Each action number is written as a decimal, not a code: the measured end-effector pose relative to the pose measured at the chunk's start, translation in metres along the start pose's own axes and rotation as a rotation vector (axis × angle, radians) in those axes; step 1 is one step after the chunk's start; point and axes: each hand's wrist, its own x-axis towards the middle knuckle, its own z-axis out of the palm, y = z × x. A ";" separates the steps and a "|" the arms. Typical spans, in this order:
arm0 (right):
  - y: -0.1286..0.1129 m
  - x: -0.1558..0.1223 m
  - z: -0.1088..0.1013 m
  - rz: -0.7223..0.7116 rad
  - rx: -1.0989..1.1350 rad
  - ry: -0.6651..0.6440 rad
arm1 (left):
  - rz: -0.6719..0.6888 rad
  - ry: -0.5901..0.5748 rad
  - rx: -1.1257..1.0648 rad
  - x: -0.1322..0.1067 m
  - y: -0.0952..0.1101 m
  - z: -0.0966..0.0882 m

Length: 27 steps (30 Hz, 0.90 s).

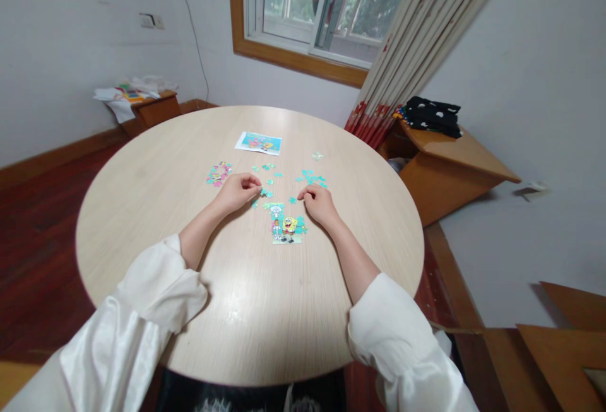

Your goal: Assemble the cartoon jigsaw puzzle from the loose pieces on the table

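Observation:
A partly joined jigsaw puzzle [288, 229] lies flat on the round table, showing a yellow square character beside a pale standing figure. Beyond its left side, my left hand [239, 191] has thumb and forefinger pinched together at a small teal puzzle piece [266, 193]. My right hand [319, 204] is closed just beyond the puzzle's right side, fingers curled; what its fingertips hold, if anything, is too small to make out. Close to those fingertips lies another teal piece [292, 200]. Several loose teal pieces [313, 178] are spread past the right hand.
A printed picture card [259, 142] lies farther back on the round table [156, 210]. Left of it is a cluster of pink and yellow pieces [219, 174]. A wooden cabinet [454, 166] with dark folded cloth [433, 115] stands at the right, below the curtain [416, 27].

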 end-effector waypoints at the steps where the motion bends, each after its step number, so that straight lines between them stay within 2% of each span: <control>1: 0.000 0.000 0.000 0.006 -0.004 -0.001 | 0.001 -0.003 -0.005 0.000 0.000 0.000; 14: 0.002 0.000 0.001 -0.036 0.029 0.018 | 0.007 0.002 0.092 0.001 -0.001 -0.001; 23: 0.000 0.000 0.000 -0.012 0.002 -0.001 | -0.004 -0.015 0.028 0.000 0.003 0.000; 27: -0.001 0.000 0.000 -0.017 -0.009 -0.002 | -0.020 0.019 -0.007 0.000 0.004 0.000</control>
